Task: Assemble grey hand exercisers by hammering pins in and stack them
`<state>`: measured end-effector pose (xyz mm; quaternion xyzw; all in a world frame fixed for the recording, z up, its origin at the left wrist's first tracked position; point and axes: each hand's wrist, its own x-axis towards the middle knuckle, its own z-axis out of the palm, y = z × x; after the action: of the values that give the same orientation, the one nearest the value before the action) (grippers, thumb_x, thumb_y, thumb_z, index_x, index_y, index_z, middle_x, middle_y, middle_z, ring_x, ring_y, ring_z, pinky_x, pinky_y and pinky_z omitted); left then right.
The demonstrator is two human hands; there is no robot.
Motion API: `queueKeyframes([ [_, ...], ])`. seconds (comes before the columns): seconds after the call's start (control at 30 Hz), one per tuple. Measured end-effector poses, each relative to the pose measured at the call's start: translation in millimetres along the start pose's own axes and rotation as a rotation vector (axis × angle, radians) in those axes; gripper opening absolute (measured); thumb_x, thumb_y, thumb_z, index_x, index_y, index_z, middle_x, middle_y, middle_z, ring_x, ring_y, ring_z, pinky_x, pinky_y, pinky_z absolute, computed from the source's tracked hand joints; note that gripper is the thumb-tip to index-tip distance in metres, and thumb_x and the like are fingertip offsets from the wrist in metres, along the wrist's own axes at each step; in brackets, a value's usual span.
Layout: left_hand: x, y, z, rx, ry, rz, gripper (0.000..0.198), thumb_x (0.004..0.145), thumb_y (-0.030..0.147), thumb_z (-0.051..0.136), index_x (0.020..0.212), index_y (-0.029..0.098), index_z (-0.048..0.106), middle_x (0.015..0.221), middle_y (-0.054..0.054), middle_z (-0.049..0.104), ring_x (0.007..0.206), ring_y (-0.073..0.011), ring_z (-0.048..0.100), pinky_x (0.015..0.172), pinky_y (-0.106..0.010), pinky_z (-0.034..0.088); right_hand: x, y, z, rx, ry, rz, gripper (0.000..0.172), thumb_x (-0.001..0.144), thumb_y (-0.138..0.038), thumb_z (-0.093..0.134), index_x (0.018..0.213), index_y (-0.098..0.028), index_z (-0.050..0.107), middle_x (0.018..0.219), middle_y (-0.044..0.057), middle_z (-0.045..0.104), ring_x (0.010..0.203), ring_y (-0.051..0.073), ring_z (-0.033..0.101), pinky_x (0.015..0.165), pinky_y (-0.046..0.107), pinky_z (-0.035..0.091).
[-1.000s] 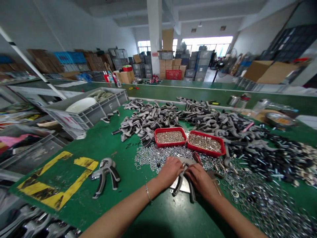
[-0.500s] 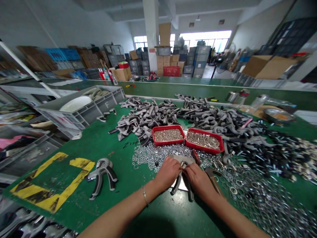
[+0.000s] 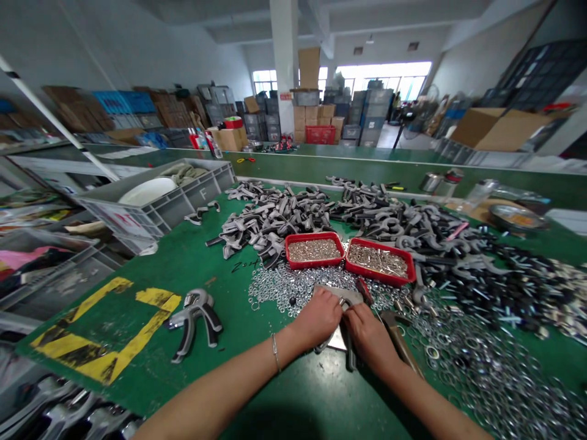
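Observation:
My left hand (image 3: pixel 321 316) and my right hand (image 3: pixel 369 335) are closed on a grey and black hand grip strengthener (image 3: pixel 351 355), held over a metal plate (image 3: pixel 338 340) on the bench. The left hand covers most of one handle; the other handle points toward me beneath the right hand. What small part lies between my fingertips is hidden. Just right of my right hand lies a hammer (image 3: pixel 404 349) with a wooden handle. Another hand grip strengthener (image 3: pixel 198 318), with its spring fitted, rests off to the left.
Two red trays (image 3: pixel 314 266) of small metal pins stand beyond my hands, with loose nuts (image 3: pixel 279 287) before them. Grey handles (image 3: pixel 293 211) are heaped behind. Metal rings (image 3: pixel 486 373) spread across the right. A grey crate (image 3: pixel 183 198) stands at the left.
My left hand has shifted down over the near-left handle, which showed more before. The right hand stays at the grip strengthener. The whole view has shifted slightly.

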<state>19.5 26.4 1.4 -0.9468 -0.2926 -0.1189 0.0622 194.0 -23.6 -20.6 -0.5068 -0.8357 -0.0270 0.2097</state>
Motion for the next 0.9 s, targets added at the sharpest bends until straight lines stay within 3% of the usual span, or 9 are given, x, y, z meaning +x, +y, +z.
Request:
queueKeyframes([
  [0.27,-2,-1,-0.3,-0.040,-0.048,0.006,0.028,0.100,0.018,0.042,0.097,0.012,0.068,0.096,-0.012,0.065,0.094,-0.0268,0.056,0.089,-0.043,0.042,-4,6,5,0.021,0.012,0.049,0.021,0.101,-0.021,0.042,0.094,-0.019,0.062,0.090,0.008,0.061,0.086,0.022,0.058,0.077,0.033,0.051],
  [0.43,-16,-3,2.0,-0.369,0.026,-0.181,0.022,0.100,0.025,0.049,0.112,0.021,0.067,0.108,-0.004,0.066,0.104,-0.0224,0.055,0.095,-0.039,0.041,3,7,-3,-0.023,-0.068,-0.041,0.021,0.097,-0.011,0.044,0.092,-0.017,0.064,0.090,0.008,0.063,0.085,0.023,0.058,0.075,0.033,0.051],
  [0.57,-28,1,3.5,-0.477,0.062,-0.343,0.022,0.097,0.021,0.054,0.117,0.019,0.064,0.114,-0.005,0.064,0.109,-0.0221,0.053,0.099,-0.039,0.040,13,5,-14,-0.078,-0.120,-0.108,0.029,0.091,0.000,0.042,0.098,-0.017,0.065,0.094,0.009,0.065,0.091,0.024,0.059,0.075,0.033,0.051],
  [0.9,-39,4,11.6,-0.477,0.034,-0.380,0.020,0.095,0.024,0.057,0.114,0.020,0.060,0.108,-0.005,0.064,0.107,-0.0234,0.053,0.097,-0.040,0.040,23,-10,-17,-0.191,-0.181,-0.132,0.026,0.088,0.002,0.045,0.087,-0.016,0.063,0.085,0.013,0.063,0.083,0.029,0.058,0.058,0.035,0.050],
])
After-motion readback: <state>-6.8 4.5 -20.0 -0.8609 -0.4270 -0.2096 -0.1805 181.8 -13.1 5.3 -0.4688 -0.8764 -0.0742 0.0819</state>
